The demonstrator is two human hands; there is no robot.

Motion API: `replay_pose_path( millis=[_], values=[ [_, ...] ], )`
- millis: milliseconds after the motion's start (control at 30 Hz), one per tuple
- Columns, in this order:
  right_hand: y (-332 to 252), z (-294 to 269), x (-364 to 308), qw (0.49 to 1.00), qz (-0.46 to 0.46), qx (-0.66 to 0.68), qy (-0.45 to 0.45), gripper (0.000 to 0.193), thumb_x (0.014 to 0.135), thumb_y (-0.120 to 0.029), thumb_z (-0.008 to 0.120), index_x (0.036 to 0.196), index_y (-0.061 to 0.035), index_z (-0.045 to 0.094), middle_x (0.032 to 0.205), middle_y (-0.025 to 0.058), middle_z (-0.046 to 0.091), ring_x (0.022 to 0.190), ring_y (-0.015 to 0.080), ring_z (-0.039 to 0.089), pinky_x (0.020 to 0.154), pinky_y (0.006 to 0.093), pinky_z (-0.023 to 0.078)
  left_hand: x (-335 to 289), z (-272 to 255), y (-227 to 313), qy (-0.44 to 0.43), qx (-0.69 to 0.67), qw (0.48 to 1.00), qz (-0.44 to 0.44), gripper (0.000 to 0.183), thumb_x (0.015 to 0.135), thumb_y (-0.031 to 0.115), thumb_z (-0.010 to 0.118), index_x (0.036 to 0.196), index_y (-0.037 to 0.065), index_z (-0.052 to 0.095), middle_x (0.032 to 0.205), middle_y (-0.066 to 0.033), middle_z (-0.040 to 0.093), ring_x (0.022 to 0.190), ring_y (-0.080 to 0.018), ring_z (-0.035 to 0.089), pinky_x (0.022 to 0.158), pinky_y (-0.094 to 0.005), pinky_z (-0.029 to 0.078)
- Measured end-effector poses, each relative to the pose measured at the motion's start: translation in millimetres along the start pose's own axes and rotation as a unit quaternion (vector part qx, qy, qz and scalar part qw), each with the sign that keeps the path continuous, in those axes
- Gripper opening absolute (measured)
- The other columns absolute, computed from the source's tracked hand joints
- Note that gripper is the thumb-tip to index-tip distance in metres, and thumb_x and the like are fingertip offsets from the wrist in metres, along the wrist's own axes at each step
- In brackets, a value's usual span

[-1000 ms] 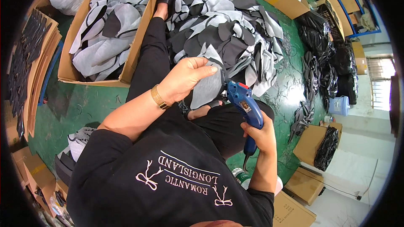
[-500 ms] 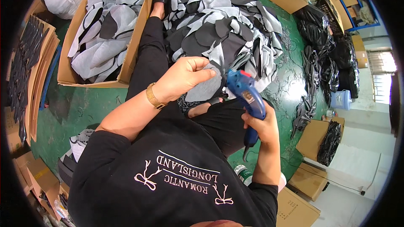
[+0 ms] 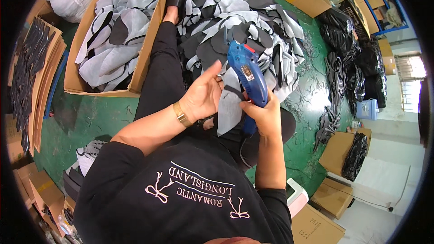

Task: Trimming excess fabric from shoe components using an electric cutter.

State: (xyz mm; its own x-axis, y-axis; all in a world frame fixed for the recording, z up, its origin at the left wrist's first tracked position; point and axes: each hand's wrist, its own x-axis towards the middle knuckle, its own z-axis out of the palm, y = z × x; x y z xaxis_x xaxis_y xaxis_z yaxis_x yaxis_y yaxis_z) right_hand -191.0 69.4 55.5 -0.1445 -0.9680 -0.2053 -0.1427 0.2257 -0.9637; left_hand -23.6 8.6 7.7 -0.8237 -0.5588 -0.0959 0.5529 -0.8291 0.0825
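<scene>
My right hand [image 3: 263, 116] is wrapped round the blue body of a cordless-style handheld electric cutter [image 3: 248, 70] with a red button; its head points away from me, and a dark cord hangs from its rear end. Just left of the cutter hangs a light grey fabric piece [image 3: 229, 113] with a dark band across it. Whether my right fingers also pinch this piece is hidden behind the tool. My left hand [image 3: 203, 95], a gold watch at its wrist, is open beside the fabric, thumb up and fingers stretched toward it. Their tips are partly hidden.
A large heap of grey and black cut pieces [image 3: 217, 22] lies ahead on the green floor [image 3: 108, 113]. To its left stands a cardboard box [image 3: 101, 92] full of similar pieces. Black plastic bags [image 3: 337, 29] and a pale blue bucket [image 3: 367, 108] line the right side. Trimmed scraps litter the floor.
The cutter has moved away from me and left, turning more upright. My left hand has opened from its pinch on a grey piece and drawn back; a grey piece now hangs beside the cutter.
</scene>
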Motion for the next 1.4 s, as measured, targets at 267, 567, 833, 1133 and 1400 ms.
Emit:
replay_pose_path(
  millis=[267, 567, 833, 1133, 1400],
  values=[
    [26.7, -16.6, -10.1, 0.998, 0.014, 0.056, 0.033, 0.033, 0.066, 0.000, 0.071, 0.097, 0.0015, 0.060, 0.085, 0.0038, 0.062, 0.074, 0.0106, 0.058, 0.071, 0.0245, 0.047, 13.6, -13.0, 18.7, 0.046, 0.095, 0.989, 0.105, 0.029, 0.095, 0.026, 0.052, 0.116, 0.006, 0.057, 0.111, -0.0069, 0.065, 0.101, -0.0207, 0.063, 0.091, -0.0390, 0.049],
    [23.3, -32.4, -43.9, 0.994, 0.037, 0.093, 0.052, 0.032, 0.073, -0.002, 0.065, 0.102, 0.0057, 0.055, 0.077, 0.0067, 0.059, 0.062, 0.0153, 0.060, 0.060, 0.0283, 0.052, 6.2, 7.7, 19.2, 0.164, 0.291, 0.904, 0.266, 0.021, 0.086, 0.005, 0.065, 0.106, 0.003, 0.059, 0.099, -0.0047, 0.064, 0.090, -0.0149, 0.064, 0.077, -0.0300, 0.055],
    [25.9, -29.9, -54.0, 0.996, 0.089, 0.029, 0.007, 0.030, 0.071, 0.000, 0.067, 0.099, 0.0060, 0.056, 0.075, 0.0065, 0.059, 0.056, 0.0150, 0.058, 0.052, 0.0263, 0.048, 8.4, 9.9, 13.1, 0.170, 0.288, 0.905, 0.262, 0.022, 0.084, 0.000, 0.066, 0.106, -0.001, 0.062, 0.102, -0.0077, 0.065, 0.090, -0.0165, 0.064, 0.078, -0.0312, 0.055],
    [22.6, -34.3, -52.8, 0.994, 0.098, 0.047, -0.006, 0.030, 0.071, 0.000, 0.066, 0.098, 0.0062, 0.056, 0.076, 0.0070, 0.058, 0.056, 0.0155, 0.058, 0.050, 0.0269, 0.048, -0.1, 14.3, 17.0, 0.157, 0.360, 0.881, 0.264, 0.022, 0.083, 0.002, 0.067, 0.104, 0.000, 0.063, 0.097, -0.0057, 0.066, 0.086, -0.0124, 0.063, 0.075, -0.0267, 0.052],
    [11.6, -41.0, -52.1, 0.996, 0.088, 0.019, -0.015, 0.031, 0.070, 0.002, 0.066, 0.099, 0.0052, 0.056, 0.076, 0.0068, 0.059, 0.055, 0.0145, 0.057, 0.050, 0.0266, 0.047, -3.6, 15.5, 21.1, 0.119, 0.459, 0.831, 0.289, 0.021, 0.082, 0.002, 0.066, 0.103, -0.001, 0.063, 0.094, -0.0034, 0.066, 0.083, -0.0109, 0.061, 0.076, -0.0260, 0.049]
  ],
)
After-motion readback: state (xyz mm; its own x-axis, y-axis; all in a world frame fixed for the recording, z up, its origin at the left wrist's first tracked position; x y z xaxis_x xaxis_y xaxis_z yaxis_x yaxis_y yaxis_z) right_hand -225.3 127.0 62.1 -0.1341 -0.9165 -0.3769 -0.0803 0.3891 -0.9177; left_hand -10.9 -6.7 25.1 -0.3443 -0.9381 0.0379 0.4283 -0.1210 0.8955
